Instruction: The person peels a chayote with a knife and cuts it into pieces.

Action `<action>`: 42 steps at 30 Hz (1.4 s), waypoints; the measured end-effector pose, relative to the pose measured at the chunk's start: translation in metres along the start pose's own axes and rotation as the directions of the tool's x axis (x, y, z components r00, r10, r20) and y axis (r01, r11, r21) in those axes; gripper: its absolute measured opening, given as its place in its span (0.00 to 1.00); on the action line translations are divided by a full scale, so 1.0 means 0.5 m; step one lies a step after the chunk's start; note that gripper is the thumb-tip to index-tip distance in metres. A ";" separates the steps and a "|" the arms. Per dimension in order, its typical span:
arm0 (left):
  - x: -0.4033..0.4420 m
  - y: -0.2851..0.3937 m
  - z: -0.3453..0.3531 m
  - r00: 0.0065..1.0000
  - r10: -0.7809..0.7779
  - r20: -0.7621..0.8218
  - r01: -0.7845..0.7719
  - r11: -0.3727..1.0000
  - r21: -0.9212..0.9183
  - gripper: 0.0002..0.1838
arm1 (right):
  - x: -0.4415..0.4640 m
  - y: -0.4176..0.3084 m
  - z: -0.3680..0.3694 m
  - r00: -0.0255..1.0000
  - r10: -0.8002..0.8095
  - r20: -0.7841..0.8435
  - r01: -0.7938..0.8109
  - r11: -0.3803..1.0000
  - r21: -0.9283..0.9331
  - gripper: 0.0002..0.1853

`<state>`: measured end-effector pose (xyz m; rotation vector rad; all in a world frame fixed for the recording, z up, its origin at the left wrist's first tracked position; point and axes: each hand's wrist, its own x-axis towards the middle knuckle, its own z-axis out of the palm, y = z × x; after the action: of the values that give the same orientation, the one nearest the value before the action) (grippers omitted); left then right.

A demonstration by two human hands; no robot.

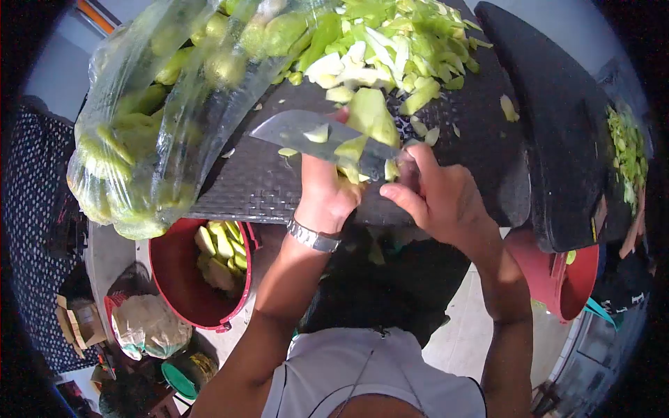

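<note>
A broad knife (279,132) lies across the view over the dark woven table, its blade pointing left, with pale green bits stuck on it. My right hand (435,191) is closed round its handle end. Under the blade, my left hand (327,191), with a metal watch on the wrist, is closed round a pale green vegetable piece (350,155); the blade hides part of its fingers. A larger peeled piece (373,115) shows just beyond the blade. Behind it rises a heap of green peelings (411,42).
A clear plastic bag (132,153) of green vegetables sits at the table's left. Below it stands a red bucket (164,279) holding cut pieces. Another red bucket (578,282) is at the right, under a black surface (557,125). Scraps dot the woven table (258,188).
</note>
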<state>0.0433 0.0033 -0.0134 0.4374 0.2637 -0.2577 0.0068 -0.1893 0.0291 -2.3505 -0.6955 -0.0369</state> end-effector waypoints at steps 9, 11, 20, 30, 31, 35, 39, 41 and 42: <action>-0.036 0.004 0.009 0.999 0.023 0.032 -0.026 0.996 0.083 0.25 | 0.013 0.030 -0.037 0.999 0.022 0.030 -0.024 0.998 0.059 0.24; -0.011 0.006 -0.002 0.998 -0.018 -0.055 0.013 0.997 -0.074 0.25 | 0.009 0.013 -0.029 0.998 -0.059 0.039 0.055 0.995 0.081 0.24; -0.052 0.012 0.020 0.988 -0.064 0.140 0.047 0.992 0.120 0.30 | 0.032 0.028 -0.054 0.985 0.163 0.059 -0.169 0.978 0.118 0.19; -0.062 0.014 0.012 0.979 -0.095 0.179 0.101 0.995 -0.022 0.37 | 0.083 0.173 -0.074 0.965 0.226 0.136 -0.258 0.910 0.324 0.20; -0.059 0.015 0.014 0.985 -0.073 0.157 0.078 0.997 -0.026 0.36 | 0.085 0.147 -0.105 0.789 0.499 0.360 -0.614 0.617 0.492 0.23; -0.045 0.020 0.016 0.993 -0.061 0.100 0.059 0.998 0.030 0.32 | 0.069 0.130 -0.096 0.870 0.410 0.274 -0.485 0.611 0.626 0.21; -0.028 0.002 0.003 0.996 0.067 0.054 -0.070 0.996 0.060 0.30 | 0.014 -0.008 -0.044 0.990 0.141 -0.010 -0.140 0.987 0.074 0.25; -0.017 -0.012 -0.010 0.993 0.105 0.047 -0.109 0.990 0.094 0.20 | 0.000 -0.019 -0.016 0.999 0.011 -0.046 -0.010 0.999 0.032 0.26; -0.039 -0.018 0.011 0.976 0.206 0.064 -0.214 0.964 0.159 0.21 | -0.006 -0.017 -0.006 0.996 -0.057 -0.066 0.057 0.998 0.005 0.26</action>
<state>0.0234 -0.0034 -0.0062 0.6184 0.1482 -0.0818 0.0005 -0.1870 0.0360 -2.3114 -0.7293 -0.1364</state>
